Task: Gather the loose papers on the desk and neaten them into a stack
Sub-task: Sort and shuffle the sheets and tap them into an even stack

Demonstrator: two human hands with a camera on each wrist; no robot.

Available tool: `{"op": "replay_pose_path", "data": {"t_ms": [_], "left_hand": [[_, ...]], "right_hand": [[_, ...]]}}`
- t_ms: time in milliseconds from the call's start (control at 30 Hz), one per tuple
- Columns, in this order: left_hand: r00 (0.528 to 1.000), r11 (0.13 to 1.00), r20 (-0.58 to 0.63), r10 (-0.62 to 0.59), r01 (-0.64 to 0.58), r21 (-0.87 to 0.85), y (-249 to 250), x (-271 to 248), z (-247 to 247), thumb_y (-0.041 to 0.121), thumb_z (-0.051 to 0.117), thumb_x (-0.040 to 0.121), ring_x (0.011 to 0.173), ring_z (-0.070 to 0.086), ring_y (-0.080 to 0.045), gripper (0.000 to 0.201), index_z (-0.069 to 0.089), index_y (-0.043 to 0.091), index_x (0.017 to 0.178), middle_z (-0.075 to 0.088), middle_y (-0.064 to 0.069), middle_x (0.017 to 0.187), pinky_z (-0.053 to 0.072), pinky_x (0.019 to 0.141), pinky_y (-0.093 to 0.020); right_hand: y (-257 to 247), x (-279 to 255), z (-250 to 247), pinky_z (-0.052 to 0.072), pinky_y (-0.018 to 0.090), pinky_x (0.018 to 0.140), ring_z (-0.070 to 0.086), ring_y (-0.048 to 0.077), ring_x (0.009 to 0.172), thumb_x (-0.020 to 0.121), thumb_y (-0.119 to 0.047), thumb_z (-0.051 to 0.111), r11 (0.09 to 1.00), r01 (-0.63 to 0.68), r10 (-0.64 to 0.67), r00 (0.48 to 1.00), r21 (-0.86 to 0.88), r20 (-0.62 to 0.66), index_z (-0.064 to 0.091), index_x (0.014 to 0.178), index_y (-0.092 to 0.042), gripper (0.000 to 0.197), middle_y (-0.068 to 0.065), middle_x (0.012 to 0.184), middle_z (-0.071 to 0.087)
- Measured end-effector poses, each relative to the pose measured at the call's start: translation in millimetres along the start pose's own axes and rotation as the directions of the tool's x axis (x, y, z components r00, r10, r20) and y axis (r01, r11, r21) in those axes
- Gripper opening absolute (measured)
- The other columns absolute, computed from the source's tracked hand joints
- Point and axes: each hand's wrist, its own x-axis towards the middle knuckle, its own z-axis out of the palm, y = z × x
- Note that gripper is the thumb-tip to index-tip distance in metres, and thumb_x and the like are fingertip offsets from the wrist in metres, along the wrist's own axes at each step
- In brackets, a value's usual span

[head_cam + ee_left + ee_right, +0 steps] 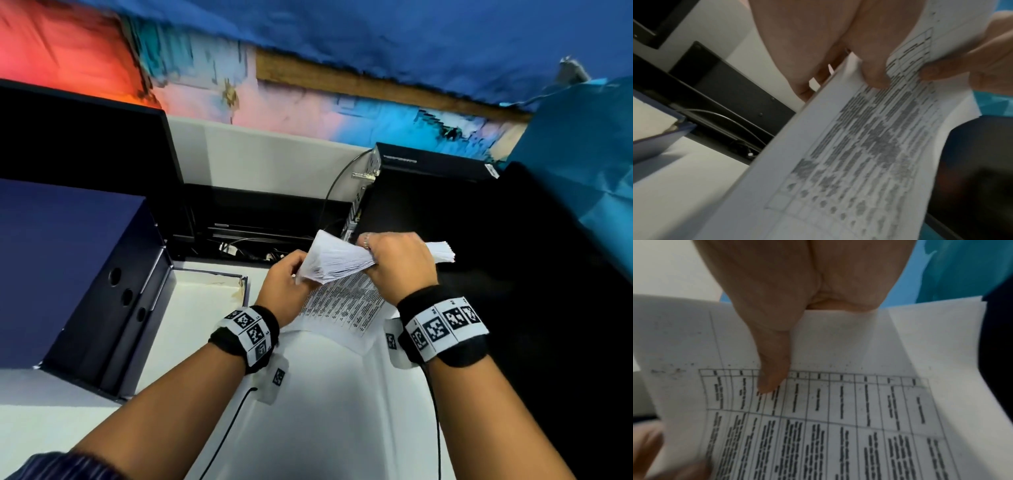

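Observation:
A thick bundle of white papers (337, 262) printed with tables is held up above the white desk (325, 394), its upper edges fanned out. My left hand (286, 284) grips the bundle's left side and my right hand (394, 260) grips its top right. The lowest printed sheet (346, 308) hangs down toward me. In the left wrist view my thumb presses on the printed sheet (859, 154). The right wrist view shows my thumb lying across the table's header on the papers (838, 402).
A dark blue box file (78, 274) stands at the left beside an open box lid (205, 308). A black monitor (82, 137) and a black computer case (428, 192) stand behind. A cable tray (260, 229) with wires runs along the desk's back edge.

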Motion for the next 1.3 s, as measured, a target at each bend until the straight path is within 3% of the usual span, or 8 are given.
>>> {"op": "replay_pose_path", "data": {"t_ms": [100,200,333,467,700,900,1133,1300], "left_hand": [[0.987,0.977,0.109,-0.118,0.096,0.193,-17,-3,-15,0.031,0.080,0.079,0.085,0.069,-0.008,0.031,0.067,0.021,0.105,0.073,0.010,0.094,0.058,0.082,-0.036],[0.988,0.939,0.012,-0.156,0.145,0.310,-27,3,-39,0.032,0.086,0.072,0.079,0.069,-0.012,0.030,0.069,0.021,0.094,0.073,0.007,0.088,0.057,0.074,-0.030],[0.945,0.987,-0.299,-0.135,0.154,0.042,-9,15,-55,0.018,0.089,0.067,0.061,0.059,-0.006,0.027,0.066,0.017,0.079,0.066,0.007,0.071,0.047,0.057,-0.016],[0.870,0.983,-0.486,-0.080,-0.010,-0.181,13,10,-34,0.012,0.079,0.081,0.059,0.059,0.005,0.030,0.053,0.026,0.078,0.063,0.011,0.074,0.049,0.057,-0.012],[0.955,0.979,-0.223,-0.194,0.201,0.011,-39,-33,-12,0.025,0.075,0.085,0.082,0.058,0.000,0.029,0.053,0.018,0.103,0.061,0.007,0.093,0.047,0.072,-0.021],[0.957,0.996,-0.290,0.005,0.022,0.088,-22,-27,-10,0.022,0.072,0.088,0.073,0.061,-0.003,0.012,0.064,0.014,0.089,0.068,0.005,0.083,0.050,0.068,-0.016],[0.966,0.980,-0.197,-0.170,0.145,-0.134,-41,-34,-14,0.049,0.072,0.082,0.100,0.063,-0.013,0.041,0.056,0.029,0.115,0.065,0.006,0.107,0.051,0.087,-0.030],[0.941,0.977,-0.307,-0.140,0.081,-0.197,-28,-23,-10,0.026,0.050,0.100,0.088,0.062,-0.010,0.016,0.065,0.030,0.094,0.066,0.010,0.093,0.050,0.082,-0.033]], "right_hand": [[27,-9,-6,0.047,0.034,0.059,0.063,0.030,0.068,0.072,-0.033,0.079,0.950,-0.203,0.225,0.972,0.238,-0.069,0.056,0.072,-0.022,0.026,0.003,0.068,0.065],[63,-24,-3,0.052,0.036,0.060,0.063,0.024,0.065,0.071,-0.029,0.084,0.707,-0.360,0.488,0.871,0.609,-0.052,0.058,0.068,-0.017,0.028,0.003,0.068,0.067],[68,-43,34,0.060,0.039,0.081,0.073,0.016,0.082,0.074,-0.016,0.084,0.357,-0.374,0.662,0.748,0.856,0.050,0.068,0.085,-0.024,0.021,-0.001,0.087,0.074],[45,-65,65,0.060,0.029,0.077,0.073,0.011,0.083,0.077,-0.007,0.080,0.118,-0.272,0.774,0.628,0.955,0.083,0.069,0.101,-0.013,0.026,-0.002,0.092,0.075],[15,-123,123,0.059,0.034,0.083,0.072,0.021,0.093,0.078,-0.003,0.079,-0.173,-0.342,0.824,0.463,0.924,0.326,0.067,0.090,-0.022,0.026,-0.001,0.097,0.073],[24,-115,113,0.057,0.037,0.088,0.072,0.021,0.099,0.081,-0.003,0.076,-0.104,-0.254,0.830,0.511,0.962,0.225,0.071,0.096,-0.024,0.026,0.005,0.102,0.075],[25,-111,108,0.054,0.013,0.067,0.067,0.004,0.081,0.076,-0.010,0.081,-0.071,-0.206,0.866,0.473,0.976,0.163,0.060,0.105,-0.019,0.037,-0.005,0.094,0.067],[27,-103,103,0.053,0.031,0.088,0.064,0.004,0.091,0.090,-0.013,0.066,0.113,-0.268,0.890,0.456,0.957,0.022,0.064,0.095,-0.016,0.006,-0.004,0.094,0.066]]}}
